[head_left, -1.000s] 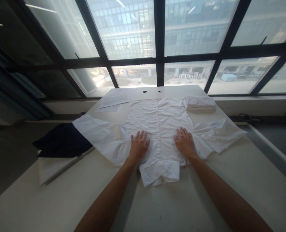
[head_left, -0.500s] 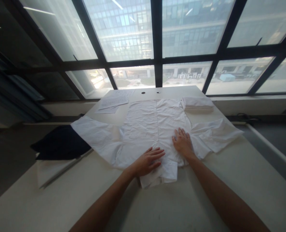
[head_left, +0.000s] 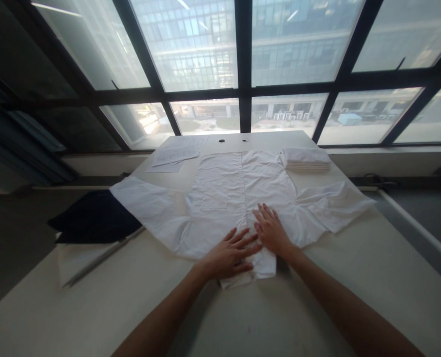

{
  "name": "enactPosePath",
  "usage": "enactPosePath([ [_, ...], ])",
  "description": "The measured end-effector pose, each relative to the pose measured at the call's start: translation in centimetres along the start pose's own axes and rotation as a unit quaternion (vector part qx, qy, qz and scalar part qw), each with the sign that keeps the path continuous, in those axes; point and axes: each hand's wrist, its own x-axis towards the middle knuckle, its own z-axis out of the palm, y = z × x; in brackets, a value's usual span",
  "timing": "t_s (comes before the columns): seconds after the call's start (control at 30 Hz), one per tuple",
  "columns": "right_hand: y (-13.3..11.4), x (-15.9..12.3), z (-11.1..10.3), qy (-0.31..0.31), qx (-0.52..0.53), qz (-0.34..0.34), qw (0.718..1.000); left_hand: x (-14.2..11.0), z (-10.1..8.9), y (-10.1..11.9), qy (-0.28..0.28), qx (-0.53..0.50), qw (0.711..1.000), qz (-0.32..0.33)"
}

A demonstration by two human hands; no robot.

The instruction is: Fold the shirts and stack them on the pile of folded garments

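Note:
A white shirt (head_left: 220, 188) lies spread on the white table (head_left: 238, 322), its sleeves out to both sides and its collar end toward me. A seam or placket runs down its middle. My left hand (head_left: 229, 254) rests flat on the cloth near the collar, fingers spread and pointing right. Just beyond it, my right hand (head_left: 271, 230) lies on the shirt right of the centre line, fingers extended forward and to the left. The two hands nearly meet. Neither grips the fabric, and part of the collar area is hidden under them.
A folded stack of white cloth (head_left: 305, 158) sits at the far right. Printed papers (head_left: 177, 154) lie at the far left. Dark navy cloth (head_left: 94, 218) rests at the left edge, partly under the left sleeve. Large windows (head_left: 205, 44) rise behind the table.
My right hand has slid left and a little toward me, from the shirt's right side to near its centre line. The left hand has shifted slightly right and toward me.

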Motion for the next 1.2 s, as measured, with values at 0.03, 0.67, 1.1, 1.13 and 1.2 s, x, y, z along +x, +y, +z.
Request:
enactPosePath([
  [0.03,-0.6,-0.8,0.1,-0.028,0.014,-0.036,0.999,0.0,-0.1,0.1,0.000,-0.004,1.000,0.000],
  [0.67,0.5,-6.4,-2.4,-0.111,0.062,-0.213,0.969,-2.0,-0.7,0.1,-0.017,-0.037,0.999,0.033],
  [1.1,-0.1,-11.7,-3.0,-0.146,0.088,-0.199,0.965,-4.7,0.0,4.3,-0.054,-0.082,0.994,0.039],
  [1.13,-0.2,-11.7,-3.0,-0.153,0.093,-0.194,0.965,-4.6,-0.4,4.2,-0.056,-0.104,0.992,0.039],
  [1.2,-0.6,-11.3,-3.1,-0.159,0.104,-0.171,0.967,-3.9,-1.0,3.6,-0.027,-0.135,0.990,0.011],
])
